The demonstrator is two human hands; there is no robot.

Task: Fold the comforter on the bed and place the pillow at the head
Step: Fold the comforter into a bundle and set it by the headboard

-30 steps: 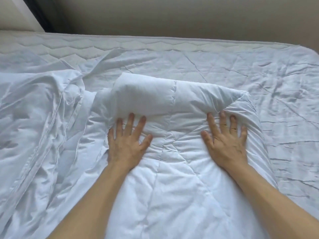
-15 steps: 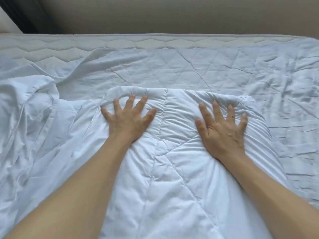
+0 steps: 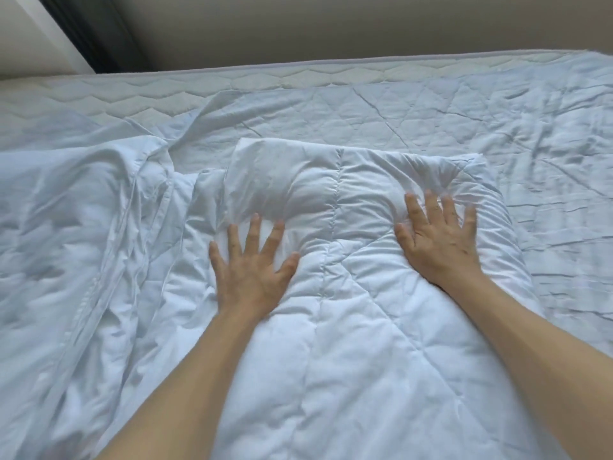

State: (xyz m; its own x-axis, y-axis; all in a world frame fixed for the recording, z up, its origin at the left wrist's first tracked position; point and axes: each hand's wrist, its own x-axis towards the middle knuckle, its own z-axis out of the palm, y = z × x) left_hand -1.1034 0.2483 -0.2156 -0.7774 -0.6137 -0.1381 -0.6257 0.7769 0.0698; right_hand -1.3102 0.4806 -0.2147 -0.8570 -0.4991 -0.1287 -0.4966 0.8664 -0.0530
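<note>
White quilted comforter [image 3: 348, 327], folded into a long padded band that runs from the near edge of the bed toward its middle. Its far end forms a puffed, rounded fold with stitched seams crossing the surface in straight and diagonal lines; the filling bulges between the seams and the fabric looks soft and matte.

Left hand [image 3: 252, 270] lies palm down on the left part of the band just short of the puffed fold, fingers straight and spread, its grip wide and holding nothing. Right hand [image 3: 441, 240] lies palm down near the band's right far corner, fingers likewise spread and flat, its grip wide and pressing into the padding; its fingertips are blurred.

To the left of the band, touching it, lies a crumpled white smooth sheet [image 3: 73, 244] with deep irregular creases and a hemmed edge. Beneath and beyond, a white quilted mattress pad [image 3: 431, 111] with diamond stitching covers the bed to its far edge, wrinkled toward the right side. Past the far edge stands a plain beige wall [image 3: 331, 28].
</note>
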